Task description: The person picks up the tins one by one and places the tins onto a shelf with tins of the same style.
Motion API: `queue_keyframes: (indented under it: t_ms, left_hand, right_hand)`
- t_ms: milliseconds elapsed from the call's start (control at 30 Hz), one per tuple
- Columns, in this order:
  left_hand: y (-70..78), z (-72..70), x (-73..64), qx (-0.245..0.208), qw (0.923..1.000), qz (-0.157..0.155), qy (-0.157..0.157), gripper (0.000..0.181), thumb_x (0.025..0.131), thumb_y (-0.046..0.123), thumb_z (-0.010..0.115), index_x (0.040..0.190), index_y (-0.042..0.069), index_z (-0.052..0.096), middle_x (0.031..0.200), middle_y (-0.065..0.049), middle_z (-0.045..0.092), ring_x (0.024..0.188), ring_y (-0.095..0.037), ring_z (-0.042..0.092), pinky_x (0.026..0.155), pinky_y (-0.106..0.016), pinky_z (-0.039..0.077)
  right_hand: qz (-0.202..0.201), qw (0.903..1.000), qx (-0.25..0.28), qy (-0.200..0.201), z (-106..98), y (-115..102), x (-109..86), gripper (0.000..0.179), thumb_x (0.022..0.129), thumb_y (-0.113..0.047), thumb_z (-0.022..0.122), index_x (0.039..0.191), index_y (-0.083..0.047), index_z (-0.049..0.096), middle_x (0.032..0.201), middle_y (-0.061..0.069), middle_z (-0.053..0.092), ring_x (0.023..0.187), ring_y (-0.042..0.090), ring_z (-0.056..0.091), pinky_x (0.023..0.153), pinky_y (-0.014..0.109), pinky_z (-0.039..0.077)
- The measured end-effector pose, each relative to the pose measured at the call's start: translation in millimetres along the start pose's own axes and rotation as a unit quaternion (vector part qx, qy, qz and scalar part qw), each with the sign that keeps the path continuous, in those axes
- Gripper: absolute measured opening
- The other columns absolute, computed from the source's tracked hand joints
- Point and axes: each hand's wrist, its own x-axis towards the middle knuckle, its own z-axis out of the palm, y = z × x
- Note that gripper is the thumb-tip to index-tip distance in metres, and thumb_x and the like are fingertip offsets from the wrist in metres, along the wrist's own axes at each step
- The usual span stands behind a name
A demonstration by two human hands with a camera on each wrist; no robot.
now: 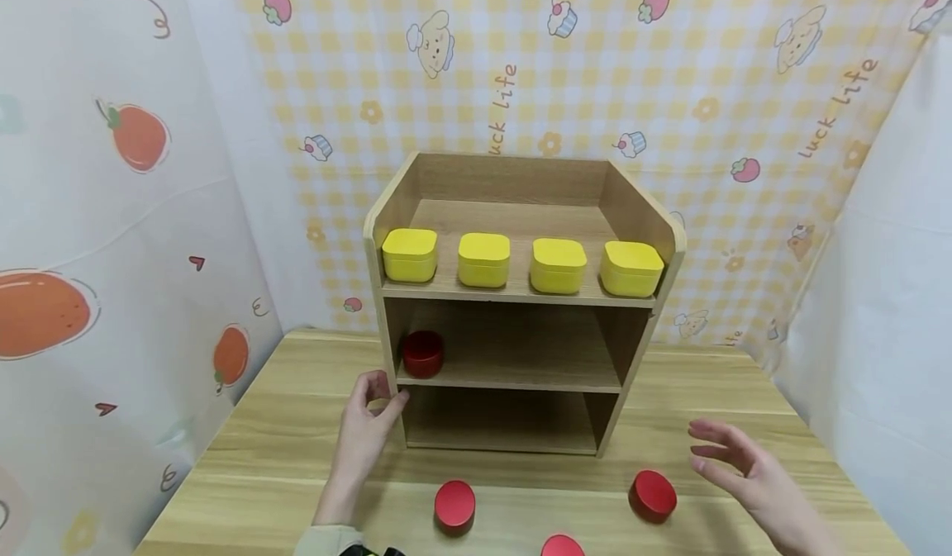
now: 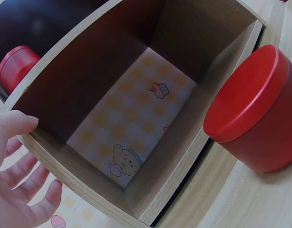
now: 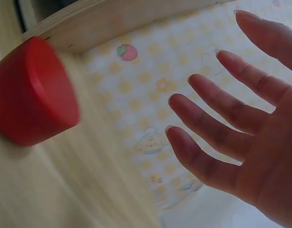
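Observation:
At the left side panel of the wooden shelf (image 1: 513, 387) is my left hand (image 1: 369, 407), its thumb by the panel's front edge and its other fingers spread loosely along the outer side. A red round tin (image 1: 422, 355) stands on the middle board at the left, just above that hand. In the left wrist view, a larger-looking red tin (image 2: 260, 114) sits on the table in front of the shelf. My right hand (image 1: 744, 473) hovers at the right with relaxed, parted fingers and nothing in it. Beside its fingertips is another red tin (image 1: 653, 496) on the table.
Several yellow lidded boxes (image 1: 483, 260) line the front of the shelf's top board. Two more red tins, one left of centre (image 1: 454, 506) and one at the bottom edge (image 1: 562, 546), stand on the wooden table (image 1: 297, 449). Printed cloth (image 1: 521, 60) hangs behind and at both sides.

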Motion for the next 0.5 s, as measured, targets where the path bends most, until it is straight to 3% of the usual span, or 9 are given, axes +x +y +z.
queue_keyframes:
  t_ms: [67,167,233,300,400,433,500]
  left_hand:
    - [1.0,-0.1,-0.5,-0.002,1.0,0.001,0.0,0.032,0.091,0.015,0.072,0.115,0.008,0.053,0.108,-0.007,0.054,0.107,-0.02,0.05,0.082,-0.024,0.048]
    - [1.5,0.1,-0.3,-0.002,1.0,0.001,0.001,0.031,0.09,0.015,0.072,0.114,0.008,0.053,0.107,-0.007,0.054,0.107,-0.02,0.05,0.082,-0.024,0.048]
    - [1.7,0.5,0.0,0.0,1.0,0.001,0.003,0.032,0.09,0.015,0.072,0.114,0.008,0.052,0.107,-0.007,0.054,0.107,-0.021,0.05,0.081,-0.023,0.048]
    - [1.4,0.6,0.4,0.003,1.0,0.0,0.003,0.032,0.09,0.015,0.072,0.114,0.007,0.052,0.107,-0.008,0.054,0.107,-0.02,0.05,0.081,-0.023,0.048]
    - [1.4,0.4,0.3,0.006,1.0,-0.003,0.001,0.033,0.09,0.016,0.072,0.115,0.007,0.052,0.109,-0.009,0.054,0.107,-0.019,0.05,0.082,-0.024,0.048]
    - [1.4,0.3,0.1,0.007,1.0,-0.004,0.001,0.033,0.09,0.016,0.072,0.116,0.007,0.052,0.109,-0.009,0.054,0.107,-0.019,0.049,0.082,-0.024,0.048]
    - [1.2,0.0,-0.2,0.008,1.0,-0.005,-0.001,0.034,0.091,0.017,0.071,0.116,0.007,0.052,0.11,-0.01,0.053,0.107,-0.018,0.049,0.083,-0.024,0.048]
  right_hand:
    - [0.022,0.9996,0.011,-0.014,5,7,0.7,0.047,0.096,-0.008,0.062,0.137,0.005,0.043,0.12,-0.019,0.055,0.104,-0.001,0.057,0.078,0.025,0.051]
    - [0.054,0.9971,0.024,-0.048,12,17,2.2,0.052,0.096,-0.011,0.062,0.14,0.005,0.04,0.129,-0.001,0.055,0.106,0.003,0.057,0.081,0.026,0.051]
    - [0.074,0.9947,0.022,-0.067,16,22,2.3,0.054,0.095,-0.013,0.062,0.142,0.003,0.039,0.133,0.004,0.053,0.109,0.01,0.057,0.082,0.026,0.05]
    - [0.074,0.9928,0.023,-0.091,20,28,2.6,0.057,0.096,-0.014,0.062,0.143,0.004,0.037,0.139,0.016,0.048,0.113,0.022,0.057,0.083,0.029,0.05]
    - [0.068,0.9893,0.02,-0.127,24,34,2.8,0.062,0.094,-0.015,0.064,0.143,0.007,0.034,0.141,0.022,0.044,0.115,0.038,0.053,0.084,0.03,0.048]
    - [0.059,0.988,0.025,-0.141,26,37,3.3,0.063,0.094,-0.013,0.065,0.143,0.01,0.033,0.142,0.031,0.04,0.115,0.042,0.052,0.084,0.03,0.048]
    - [0.061,0.9834,0.038,-0.166,28,41,3.6,0.066,0.093,-0.013,0.066,0.143,0.013,0.03,0.141,0.036,0.036,0.116,0.044,0.05,0.083,0.029,0.048]
